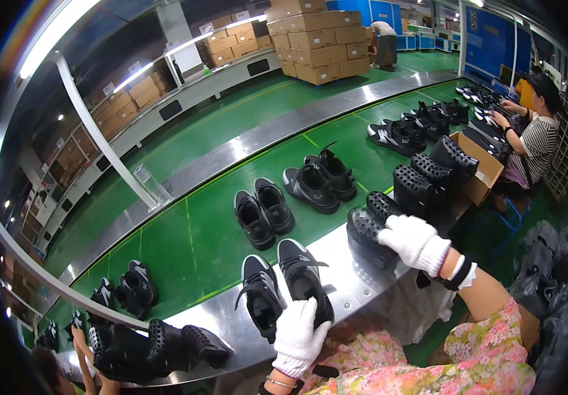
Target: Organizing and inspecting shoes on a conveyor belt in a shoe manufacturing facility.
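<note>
Standing beside the line: a person in a flowered top works at the steel near edge of the counter (pixel 356 276), which runs beside a green conveyor belt (pixel 185 243).
Left hand: gloved in white knit, the left hand (pixel 297 336) lies flat and loosely spread on the heel of the right shoe of a black sneaker pair (pixel 284 286); the fingers are not curled round it.
Right hand: the right hand (pixel 412 240), also gloved, is closed over the top of a black perforated shoe tree (pixel 369 234) near the counter's right end.
Where the pair sits: on the near steel edge, just left of the middle, the two shoes side by side and almost touching.
Pointing and long axis: heels toward the worker, toes aimed at the belt; the long axis runs across the counter, leaning slightly right.
Handling, as I judge it: light, soft mesh upper that yields, stiffer sole and heel; not fragile. The heel collar or the sides of the sole look like the surest hold. Loose laces could snag.
Shoe tree: looks rigid moulded plastic, holes giving grip; more of them stand in a cardboard box (pixel 481 168) further right.
Others on the belt: another black pair (pixel 264 210) beyond, well apart.
</note>
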